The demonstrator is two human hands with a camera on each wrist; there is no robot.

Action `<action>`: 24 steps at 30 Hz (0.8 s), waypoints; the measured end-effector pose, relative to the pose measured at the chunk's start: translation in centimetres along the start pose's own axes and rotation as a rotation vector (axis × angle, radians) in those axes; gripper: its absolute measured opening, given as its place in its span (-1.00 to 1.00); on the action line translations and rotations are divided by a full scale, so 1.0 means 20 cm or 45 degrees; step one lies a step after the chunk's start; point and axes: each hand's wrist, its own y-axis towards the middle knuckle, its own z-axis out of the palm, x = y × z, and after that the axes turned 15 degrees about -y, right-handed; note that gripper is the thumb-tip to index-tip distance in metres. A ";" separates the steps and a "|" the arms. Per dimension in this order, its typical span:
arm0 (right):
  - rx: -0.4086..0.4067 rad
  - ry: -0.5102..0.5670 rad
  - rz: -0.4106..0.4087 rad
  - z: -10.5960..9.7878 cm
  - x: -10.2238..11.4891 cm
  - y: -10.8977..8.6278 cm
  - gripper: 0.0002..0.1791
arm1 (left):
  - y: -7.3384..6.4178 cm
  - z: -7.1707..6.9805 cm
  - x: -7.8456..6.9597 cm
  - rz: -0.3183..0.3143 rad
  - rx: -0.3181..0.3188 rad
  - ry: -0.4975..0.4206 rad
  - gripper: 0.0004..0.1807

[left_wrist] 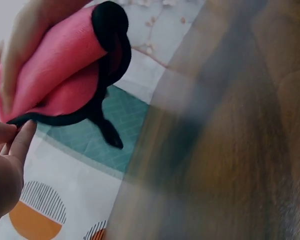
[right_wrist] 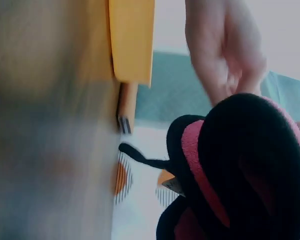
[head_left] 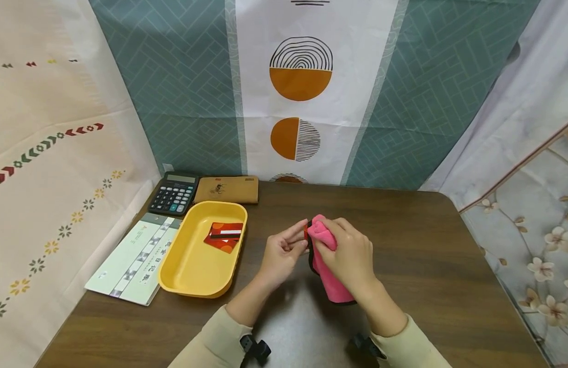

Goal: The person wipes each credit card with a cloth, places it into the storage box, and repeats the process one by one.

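Observation:
My right hand (head_left: 353, 255) grips a pink cloth (head_left: 332, 286) with black edging, bunched and rolled over on itself. A black hanging loop (left_wrist: 110, 132) sticks out from its edge in the left wrist view. With thumb and fingers, my left hand (head_left: 280, 256) pinches a thin red card (head_left: 305, 231) at the cloth's left side; only a sliver shows, the rest hidden by cloth and fingers. Both hands are raised above the table. To their left stands a yellow tray (head_left: 191, 273), with red cards (head_left: 221, 243) overlapping inside it.
A black calculator (head_left: 173, 194) and a tan wallet (head_left: 233, 190) lie behind the tray at the table's back edge. Left of the tray is a pale green notebook (head_left: 129, 255). The brown table (head_left: 426, 255) extends to the right, and patterned cloths hang around it.

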 end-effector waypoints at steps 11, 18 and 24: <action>-0.042 0.072 -0.063 0.02 -0.03 -0.03 -0.55 | 0.00 -0.01 -0.02 0.010 -0.030 -0.025 -0.49; -0.089 0.019 0.085 0.03 -0.14 -0.01 -0.58 | -0.02 -0.06 -0.07 0.033 -0.056 -0.079 -0.48; -0.104 0.014 0.085 0.04 -0.16 -0.02 -0.61 | -0.03 -0.08 -0.09 -0.026 -0.090 -0.110 -0.48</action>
